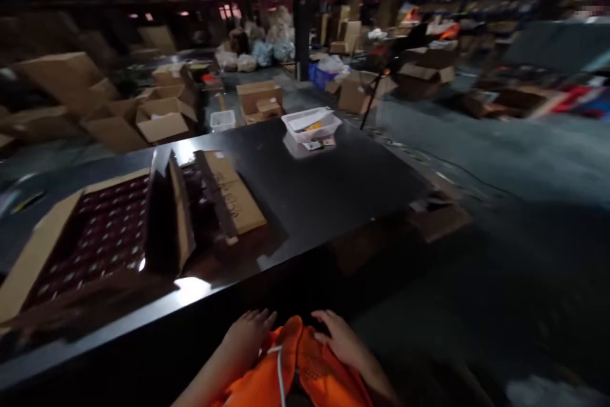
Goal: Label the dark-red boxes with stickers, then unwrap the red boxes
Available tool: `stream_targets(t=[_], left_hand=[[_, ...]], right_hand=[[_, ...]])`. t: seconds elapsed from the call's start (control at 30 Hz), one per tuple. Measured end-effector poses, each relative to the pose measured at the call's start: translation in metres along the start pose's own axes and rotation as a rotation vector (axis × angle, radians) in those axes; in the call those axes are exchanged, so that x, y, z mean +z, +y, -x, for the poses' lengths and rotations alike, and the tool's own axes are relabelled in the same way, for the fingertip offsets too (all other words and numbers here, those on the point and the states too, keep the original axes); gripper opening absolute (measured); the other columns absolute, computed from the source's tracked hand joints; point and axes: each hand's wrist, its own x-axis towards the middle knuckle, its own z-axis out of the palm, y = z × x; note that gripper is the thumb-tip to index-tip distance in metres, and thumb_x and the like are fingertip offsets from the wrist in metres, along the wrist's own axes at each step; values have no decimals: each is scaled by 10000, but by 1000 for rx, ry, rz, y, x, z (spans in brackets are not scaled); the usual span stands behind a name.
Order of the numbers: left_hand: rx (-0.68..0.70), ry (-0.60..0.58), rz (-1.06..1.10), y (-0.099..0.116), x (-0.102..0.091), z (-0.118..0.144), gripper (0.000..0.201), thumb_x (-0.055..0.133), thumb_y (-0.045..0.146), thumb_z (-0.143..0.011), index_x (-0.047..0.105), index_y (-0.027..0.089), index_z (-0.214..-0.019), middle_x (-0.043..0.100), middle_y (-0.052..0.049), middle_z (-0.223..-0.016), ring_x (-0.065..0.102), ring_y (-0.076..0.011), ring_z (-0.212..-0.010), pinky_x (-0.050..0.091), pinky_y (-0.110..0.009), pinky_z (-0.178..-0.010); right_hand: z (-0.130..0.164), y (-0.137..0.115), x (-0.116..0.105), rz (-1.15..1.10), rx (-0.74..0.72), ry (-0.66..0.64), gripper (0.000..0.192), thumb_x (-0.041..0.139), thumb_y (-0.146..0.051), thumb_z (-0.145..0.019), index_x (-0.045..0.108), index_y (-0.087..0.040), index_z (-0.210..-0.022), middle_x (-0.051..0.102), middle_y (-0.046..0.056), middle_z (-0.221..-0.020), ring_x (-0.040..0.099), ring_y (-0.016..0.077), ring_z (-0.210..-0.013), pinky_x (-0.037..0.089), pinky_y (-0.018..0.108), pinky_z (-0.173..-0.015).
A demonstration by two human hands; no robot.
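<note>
My left hand (250, 332) hovers low in front of my orange vest (281, 372), its fingers stretched and slightly apart. On the other side of the vest is my right hand (339, 335), with thumb and fingers spread. I see nothing held in either one. Both are short of the near edge of the dark table (305, 185). On the table at left lies an open cardboard box (52, 235) packed with rows of dark red, shiny-topped items (102, 229). Beside it, a second open box (236, 200) has handwriting on its flap and dark red contents.
Toward the table's far edge sits a white plastic basket (312, 129) with papers, and a colourful packet (319, 143) lies against it. Open cartons (164, 118) stand on the floor beyond. A thin black stand (374, 99) and a cable (469, 172) are at right.
</note>
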Motion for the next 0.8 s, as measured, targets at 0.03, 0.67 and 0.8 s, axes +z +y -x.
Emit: stream_targets(t=[0.03,0.67,0.8], left_hand=[[-44,22,38,-5,4,7,801,625,151,-709,517,258,-1495,515,-155,-1530,508,-359,-1407,395,-493,-1207],[-530,959,295,-226,-12,146,522,511,106,-871,579,160,-1385,572,-170,-1482,423,-339,-1475,426,-568,-1185],[-606,1081,328,-305,-29,180,534,551,168,-889,544,193,-1422,567,-135,-1495,400,-296,-1494,405,-526,-1212]], right_hand=[[-10,-6,-1,-2,-17,-52,448,559,-181,-863,645,-207,-1302,663,119,-1326,633,234,-1263,483,345,-1090],[-238,-268,93,-33,-624,287,578,539,-547,-895,564,-155,-1319,601,183,-1285,601,303,-1214,487,508,-1083],[-263,-288,125,264,-546,426,748,422,-658,-912,564,-54,-1330,532,274,-1238,550,403,-1227,467,577,-1058]])
